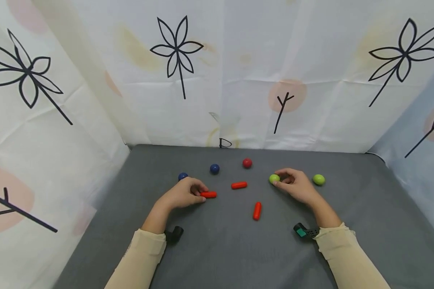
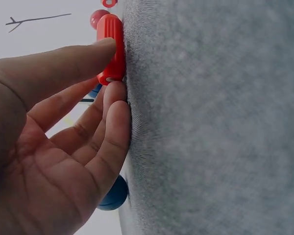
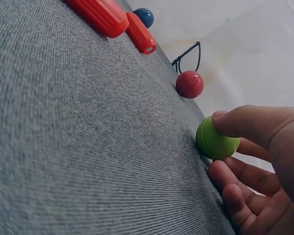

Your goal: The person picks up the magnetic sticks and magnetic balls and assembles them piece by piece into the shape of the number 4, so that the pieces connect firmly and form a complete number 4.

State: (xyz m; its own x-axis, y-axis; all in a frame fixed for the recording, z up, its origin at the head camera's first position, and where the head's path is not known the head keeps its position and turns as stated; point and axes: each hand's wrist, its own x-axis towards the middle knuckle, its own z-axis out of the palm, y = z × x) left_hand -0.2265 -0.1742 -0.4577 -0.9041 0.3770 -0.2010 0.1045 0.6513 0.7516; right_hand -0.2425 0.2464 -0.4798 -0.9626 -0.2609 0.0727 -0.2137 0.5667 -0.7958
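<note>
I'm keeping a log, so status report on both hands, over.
Left hand pinches ridged red cylinder. Right hand pinches green ball. Blue ball near left hand; nothing visibly blocking either.

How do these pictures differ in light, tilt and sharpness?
Head view: bright white backdrop, darker grey cloth; left wrist view: dimmer, turned sideways, the left hand clear but the cloth soft toward the right; right wrist view: dimmer too, tilted, with a soft shadow beside the green ball.

No legible text or numbers; D-like black mark [image 1: 225, 143] low on backdrop [image 1: 246, 112].
</note>
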